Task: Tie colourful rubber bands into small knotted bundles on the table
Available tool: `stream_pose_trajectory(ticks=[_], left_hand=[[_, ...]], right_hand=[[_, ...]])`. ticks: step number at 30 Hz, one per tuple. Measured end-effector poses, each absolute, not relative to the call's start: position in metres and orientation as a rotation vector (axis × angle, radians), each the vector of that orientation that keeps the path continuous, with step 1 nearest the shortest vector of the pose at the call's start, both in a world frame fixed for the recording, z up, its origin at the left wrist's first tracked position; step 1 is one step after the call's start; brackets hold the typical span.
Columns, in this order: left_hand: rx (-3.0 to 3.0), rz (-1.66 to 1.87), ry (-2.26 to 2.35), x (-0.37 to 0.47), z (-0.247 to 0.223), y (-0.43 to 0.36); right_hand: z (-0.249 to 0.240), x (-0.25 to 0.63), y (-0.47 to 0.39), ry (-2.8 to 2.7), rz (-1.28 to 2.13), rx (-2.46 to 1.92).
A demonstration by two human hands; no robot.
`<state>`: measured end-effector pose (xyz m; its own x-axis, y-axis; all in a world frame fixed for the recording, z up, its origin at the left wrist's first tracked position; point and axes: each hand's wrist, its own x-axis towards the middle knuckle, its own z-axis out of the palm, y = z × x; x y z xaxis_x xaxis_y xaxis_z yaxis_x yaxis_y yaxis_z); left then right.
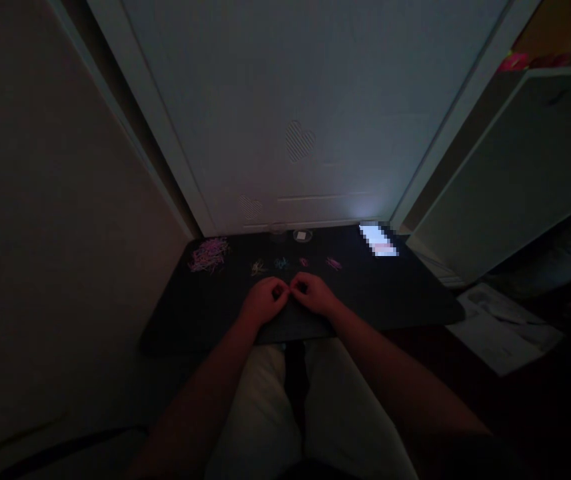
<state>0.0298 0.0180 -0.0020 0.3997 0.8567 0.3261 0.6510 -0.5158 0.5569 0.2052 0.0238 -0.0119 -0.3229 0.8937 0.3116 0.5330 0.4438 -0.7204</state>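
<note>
My left hand [266,298] and my right hand [314,293] meet over the front middle of a dark table [190,313]. Thumb and fingers are pinched together on each, fingertips almost touching. Whatever lies between them is too small and dim to make out. Just beyond the hands is a row of small piles of thin strips: a yellowish pile [258,267], a blue pile [281,263], a small pink pile [304,262] and a purple-pink pile [334,263]. A larger mixed pile of pink and purple strips [208,255] lies at the table's far left.
A round clear dish [302,236] with a white square in it sits at the back edge, beside a dim clear container [278,233]. A glowing phone-like screen [378,240] lies at the back right. Behind stands a pale panel [315,80]; papers [505,330] lie to the right.
</note>
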Motion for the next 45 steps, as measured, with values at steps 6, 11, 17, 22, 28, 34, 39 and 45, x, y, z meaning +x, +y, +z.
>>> stream_pose_trajectory(ticks=[6, 11, 17, 22, 28, 34, 39, 45], left_hand=[[2.336, 0.798, 1.34, 0.0312, 0.0001, 0.0169], [2.356, 0.769, 1.328, 0.0322, 0.0016, 0.0165], [2.344, 0.778, 1.345, 0.0317, 0.0013, 0.0161], [2.305, 0.856, 1.335, 0.0296, 0.0008, 0.0172], [2.288, 0.855, 1.324, 0.0288, -0.0006, 0.0193], [2.328, 0.84, 1.37, 0.0276, 0.0005, 0.0185], [2.333, 0.827, 1.357, 0.0291, 0.0011, 0.0181], [2.323, 0.802, 1.391, 0.032, -0.0001, 0.0172]], right_hand=[[-0.0119, 0.2047, 0.0236, -2.029, 0.648, -1.171], [-0.0127, 0.2037, 0.0224, -2.033, 0.621, -1.175], [-0.0132, 0.2031, 0.0218, -2.008, 0.64, -1.181], [-0.0099, 0.2031, 0.0206, -1.96, 0.69, -1.168], [-0.0053, 0.2025, 0.0186, -1.939, 0.663, -1.216], [-0.0059, 0.2028, 0.0187, -1.933, 0.68, -1.234], [-0.0098, 0.2022, 0.0202, -1.969, 0.635, -1.226], [-0.0104, 0.2009, 0.0194, -2.031, 0.606, -1.223]])
